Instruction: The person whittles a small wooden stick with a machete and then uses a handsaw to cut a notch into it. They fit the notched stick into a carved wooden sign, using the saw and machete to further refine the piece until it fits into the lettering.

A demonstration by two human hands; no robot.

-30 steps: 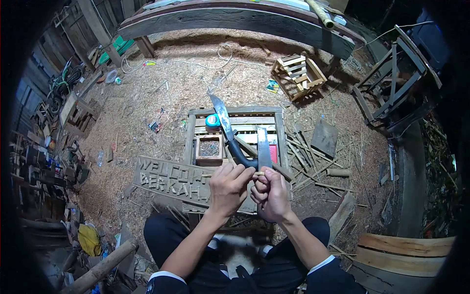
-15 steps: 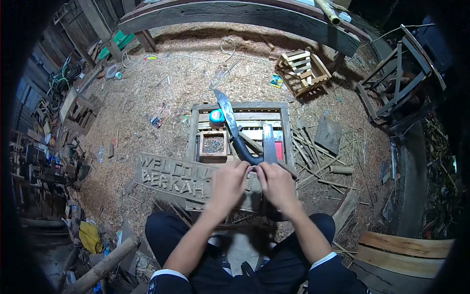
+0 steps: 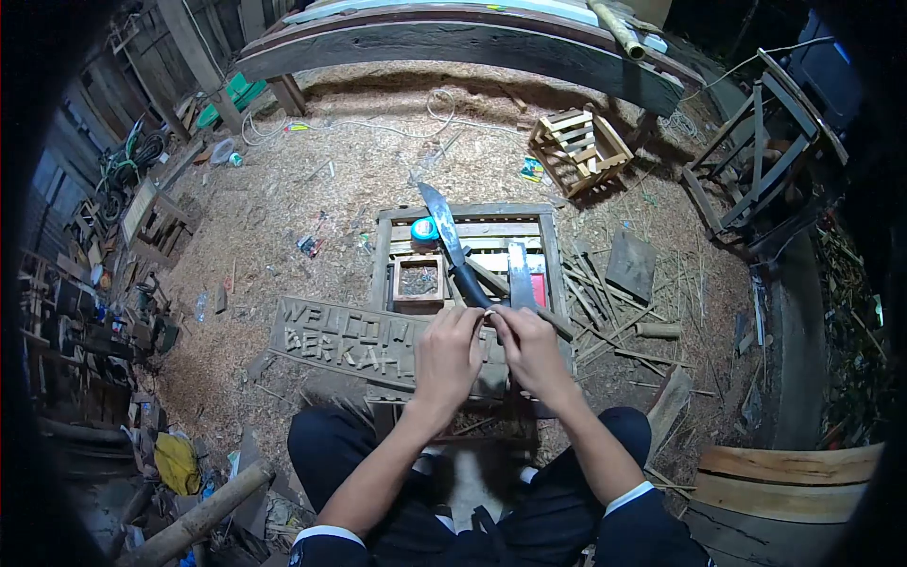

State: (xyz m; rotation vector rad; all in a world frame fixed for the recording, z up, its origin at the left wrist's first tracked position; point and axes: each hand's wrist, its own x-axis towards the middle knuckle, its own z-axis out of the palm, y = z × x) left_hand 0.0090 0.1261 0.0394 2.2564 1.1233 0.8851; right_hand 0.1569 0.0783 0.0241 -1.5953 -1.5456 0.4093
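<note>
Pinching a small, mostly hidden piece (image 3: 487, 316), the left hand (image 3: 448, 346) and right hand (image 3: 531, 350) form a closed grip; beyond it, a machete (image 3: 442, 222) and flat blade (image 3: 520, 274) cross the bench (image 3: 505, 210). The left hand partly obscures the lettered board (image 3: 331, 335). The right fist has since unfurled.

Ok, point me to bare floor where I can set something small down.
Use the shavings-strewn floor just beyond the low slatted table, left of the slatted crate; litter is sparse there. Crowded: the tabletop, with knife, box and lettered board, and the floor right of it, under sticks.
</note>
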